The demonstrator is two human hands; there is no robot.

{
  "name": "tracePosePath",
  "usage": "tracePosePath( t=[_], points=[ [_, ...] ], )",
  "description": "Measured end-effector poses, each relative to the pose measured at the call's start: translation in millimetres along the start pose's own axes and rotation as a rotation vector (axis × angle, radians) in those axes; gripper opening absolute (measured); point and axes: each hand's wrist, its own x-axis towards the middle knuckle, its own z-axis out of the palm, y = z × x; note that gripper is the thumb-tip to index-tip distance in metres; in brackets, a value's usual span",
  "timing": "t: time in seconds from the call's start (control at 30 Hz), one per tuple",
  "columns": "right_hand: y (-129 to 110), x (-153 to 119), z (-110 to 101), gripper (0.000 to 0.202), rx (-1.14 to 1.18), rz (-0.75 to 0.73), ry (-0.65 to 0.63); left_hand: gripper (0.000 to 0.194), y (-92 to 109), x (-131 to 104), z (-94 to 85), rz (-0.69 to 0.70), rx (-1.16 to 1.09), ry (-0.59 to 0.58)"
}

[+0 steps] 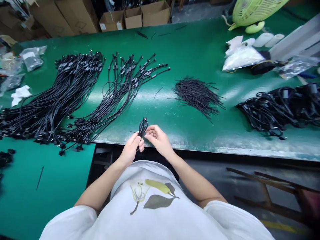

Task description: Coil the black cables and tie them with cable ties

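Counting: two fanned cable piles [75, 96] far left, one twist tie heap [197, 95] centre, one coiled cable heap [277, 108] right, one loose tie [40, 177] on the lower mat
Left hand [131, 150]: closed round the folded cable bundle [143, 128], upright at the table's near edge [200, 146]
Right hand [157, 138]: fingers pinched narrow, touching bundle and thin tie tail
Room: bare green mat between the hands and the tie heap
Far edge: three cardboard boxes [135, 16], green fan [255, 11] at right
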Motion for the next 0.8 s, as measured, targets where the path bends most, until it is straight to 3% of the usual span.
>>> tracePosePath(
  t=[0.1,0.2,0.3,0.37,0.5,0.6,0.7,0.8],
  points=[
    [-8,-1,-6,0.01,-0.393,-0.23,-0.079,0.035,0,-1,-10.3,0.105,0.172,0.055],
    [-19,1,-11,0.023,-0.913,-0.624,-0.175,0.026,-4,0,-21.7,0.217,0.444,0.15],
    [-29,6,-9,0.027,-1.196,-1.102,-0.32,0.01,-6,-1,-32.4,0.106,0.569,0.097],
    [-34,9,-8,0.027,-1.249,-1.292,-0.433,0.014,-3,-2,-38.2,-0.029,0.572,0.002],
    [-44,16,-6,0.027,-1.368,-1.43,-0.623,0.029,6,-5,-45.1,-0.243,0.37,-0.171],
    [-52,15,-5,0.032,-1.474,-1.485,-0.617,0.035,9,-5,-47.4,-0.399,0.097,-0.23],
    [-54,11,-2,0.03,-1.5,-1.444,-0.614,0.032,7,-6,-46.4,-0.431,0.042,-0.219],
    [-48,10,0,0.03,-1.478,-1.416,-0.647,0.02,2,-6,-40.9,-0.382,0.151,-0.176]
  ],
)
